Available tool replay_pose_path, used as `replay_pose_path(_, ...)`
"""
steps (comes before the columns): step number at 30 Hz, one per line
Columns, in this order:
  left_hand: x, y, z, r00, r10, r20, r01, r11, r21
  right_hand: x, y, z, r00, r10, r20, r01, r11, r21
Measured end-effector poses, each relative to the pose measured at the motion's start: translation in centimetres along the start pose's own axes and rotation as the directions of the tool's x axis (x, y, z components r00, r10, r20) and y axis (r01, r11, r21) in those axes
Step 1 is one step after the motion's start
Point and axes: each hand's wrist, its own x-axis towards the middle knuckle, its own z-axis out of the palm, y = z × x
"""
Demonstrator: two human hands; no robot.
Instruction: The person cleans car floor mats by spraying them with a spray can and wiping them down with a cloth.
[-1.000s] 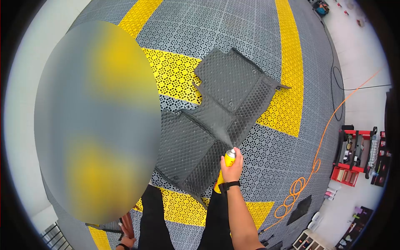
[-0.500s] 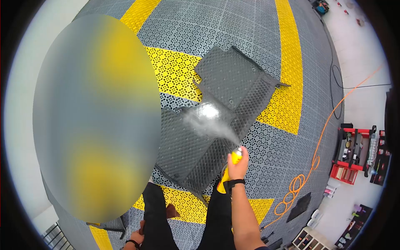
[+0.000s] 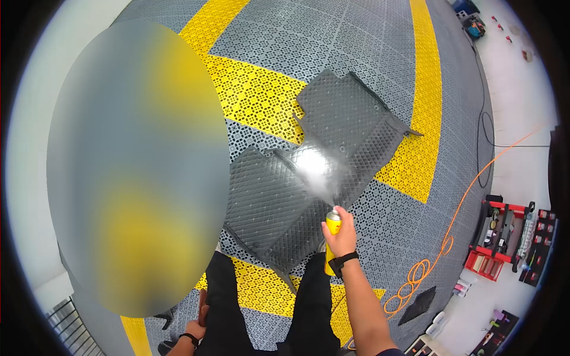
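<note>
My right hand (image 3: 341, 233) is wrapped round a yellow spray can (image 3: 331, 249), held upright with the index finger on its nozzle. A white mist leaves the nozzle over the middle of a grey quilted floor mat (image 3: 267, 202), which lies spread on the tiled floor. Foam or spray shows as a bright white patch there. Low in the view, beside my left leg, my left hand (image 3: 198, 326) has its fingers round a reddish-brown object (image 3: 202, 302), partly hidden by the leg.
A blurred oval covers the left side. An orange hose (image 3: 418, 270) lies coiled at the right, near a small dark mat (image 3: 418, 305). Beyond stands a red tool cart (image 3: 499, 240). Grey and yellow perforated tiles (image 3: 255, 92) form the floor.
Spray that was barely visible at the nozzle is now a broad cloud over the mat. The can has tilted more upright. My left hand has moved closer to my leg.
</note>
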Motion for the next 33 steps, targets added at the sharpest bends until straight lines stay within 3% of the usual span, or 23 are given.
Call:
replay_pose_path(1, 0.2, -0.3, 0.4, 1.000, -0.009, -0.003, 0.009, 1.000, -0.006, 0.0, -0.6, 0.6, 1.000, -0.005, 0.008, 0.005, 1.000, 0.007)
replay_pose_path(3, 0.4, -0.2, 0.4, 0.999, 0.043, 0.019, -0.044, 0.999, 0.030, -0.3, -3.2, 2.1, 0.968, -0.035, 0.249, 0.055, 0.996, -0.071)
replay_pose_path(7, -1.5, 1.1, -0.3, 0.997, 0.081, 0.004, -0.081, 0.997, 0.002, -0.6, -7.0, 5.4, 0.974, -0.035, 0.223, 0.018, 0.997, 0.076)
replay_pose_path(13, -2.0, 0.3, -0.4, 0.998, 0.047, 0.033, -0.045, 0.996, -0.076, -3.1, -10.0, 10.2, 0.939, -0.059, 0.339, 0.028, 0.995, 0.098)
replay_pose_path(18, 1.1, -3.3, 3.6, 0.997, -0.048, 0.055, 0.059, 0.975, -0.213, -6.5, -9.2, 12.3, 0.804, -0.073, 0.590, 0.108, 0.994, -0.024)
replay_pose_path(21, 1.1, -3.1, 3.8, 0.999, 0.033, 0.013, -0.030, 0.977, -0.212, -7.8, -8.2, 12.0, 0.702, -0.037, 0.712, 0.159, 0.981, -0.107)
replay_pose_path(23, 1.0, -2.6, 3.7, 0.996, -0.051, 0.076, 0.066, 0.977, -0.204, -7.9, -7.1, 10.8, 0.632, -0.020, 0.775, 0.212, 0.966, -0.148)
replay_pose_path(24, 0.8, -2.6, 3.8, 0.996, -0.048, 0.081, 0.065, 0.972, -0.227, -7.7, -6.6, 10.0, 0.664, 0.007, 0.747, 0.192, 0.965, -0.180)
replay_pose_path(25, 0.7, -2.6, 3.7, 0.995, -0.045, 0.085, 0.065, 0.965, -0.252, -7.2, -5.9, 9.0, 0.668, 0.148, 0.730, 0.089, 0.957, -0.276)
replay_pose_path(30, -0.4, -1.1, 1.8, 0.993, -0.001, 0.119, 0.026, 0.979, -0.204, -4.8, 0.3, 2.5, 0.890, 0.199, 0.410, -0.055, 0.940, -0.336)
replay_pose_path(31, -0.9, -0.4, 1.0, 0.997, 0.013, 0.081, 0.006, 0.973, -0.229, -4.0, 1.1, 0.9, 0.886, 0.292, 0.360, -0.129, 0.901, -0.415)
replay_pose_path(33, -0.8, -0.4, 1.4, 0.998, 0.029, 0.046, -0.017, 0.967, -0.254, -2.9, 2.5, -1.8, 0.917, 0.287, 0.276, -0.147, 0.889, -0.434)
